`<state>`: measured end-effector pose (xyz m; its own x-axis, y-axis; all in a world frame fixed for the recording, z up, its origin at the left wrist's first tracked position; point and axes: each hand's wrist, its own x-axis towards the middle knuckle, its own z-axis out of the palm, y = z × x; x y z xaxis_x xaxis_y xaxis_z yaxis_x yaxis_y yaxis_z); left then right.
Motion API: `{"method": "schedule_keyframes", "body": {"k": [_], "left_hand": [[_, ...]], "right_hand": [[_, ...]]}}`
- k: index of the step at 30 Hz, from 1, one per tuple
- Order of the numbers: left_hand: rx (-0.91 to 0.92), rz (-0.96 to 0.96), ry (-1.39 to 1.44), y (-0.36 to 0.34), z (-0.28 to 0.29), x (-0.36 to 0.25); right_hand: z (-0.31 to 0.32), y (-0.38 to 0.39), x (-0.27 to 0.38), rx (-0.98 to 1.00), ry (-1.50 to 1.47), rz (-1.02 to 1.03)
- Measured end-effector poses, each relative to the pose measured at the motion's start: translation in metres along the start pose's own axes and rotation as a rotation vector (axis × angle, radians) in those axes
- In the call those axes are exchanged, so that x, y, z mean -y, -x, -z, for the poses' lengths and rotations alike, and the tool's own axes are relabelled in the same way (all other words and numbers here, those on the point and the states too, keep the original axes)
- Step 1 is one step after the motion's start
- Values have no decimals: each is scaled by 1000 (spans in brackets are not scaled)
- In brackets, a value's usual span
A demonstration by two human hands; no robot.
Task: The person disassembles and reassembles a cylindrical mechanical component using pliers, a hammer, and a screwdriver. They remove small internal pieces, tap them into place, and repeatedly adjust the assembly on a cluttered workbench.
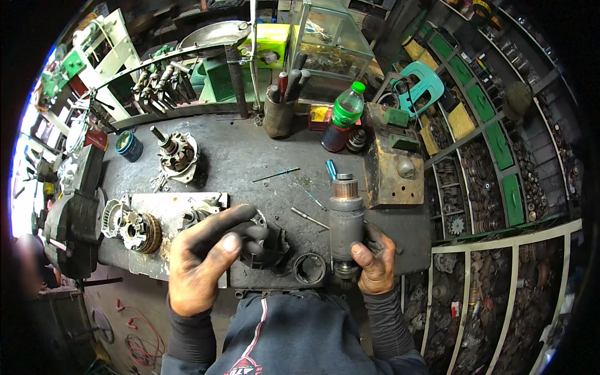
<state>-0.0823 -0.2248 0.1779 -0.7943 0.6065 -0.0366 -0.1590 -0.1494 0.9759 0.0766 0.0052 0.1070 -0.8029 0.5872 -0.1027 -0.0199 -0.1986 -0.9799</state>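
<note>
The right hand (377,261) has its grip clamped around the lower part of a grey cylindrical armature (346,225) near the desk's (237,150) front edge, its copper-banded end pointing away from the person. The left hand (206,259) curls beside a dark finned part (271,247); I cannot tell whether its grip closes on anything. A dark ring (296,269) lies between the hands.

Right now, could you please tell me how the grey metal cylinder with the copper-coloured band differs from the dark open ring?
The grey metal cylinder with the copper-coloured band is held in the right grip, whereas the dark open ring lies on the workbench. The cylinder is long; the ring is short. The cylinder has a copper-coloured band; the ring has none. Both are round.
</note>
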Motion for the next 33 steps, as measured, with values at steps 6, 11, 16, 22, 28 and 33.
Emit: {"method": "schedule_keyframes", "body": {"k": [6,11,16,22,28,33], "left_hand": [[-141,-78,-59,18,18,-2],[-233,-133,-149,25,16,-4],[-114,52,-98,24,-4,-1],[-133,28,-118,22,-10,2],[-268,-115,-171,25,5,5],[-334,-220,-150,27,19,8]], "right_hand": [[-11,-5,-6,-134,200,131],[-9,-11,-22,-226,347,283],[0,-12,-31,-264,503,417],[8,-10,-26,-272,763,570],[9,-13,-24,-297,861,665],[12,-12,-29,-256,795,639]]}}
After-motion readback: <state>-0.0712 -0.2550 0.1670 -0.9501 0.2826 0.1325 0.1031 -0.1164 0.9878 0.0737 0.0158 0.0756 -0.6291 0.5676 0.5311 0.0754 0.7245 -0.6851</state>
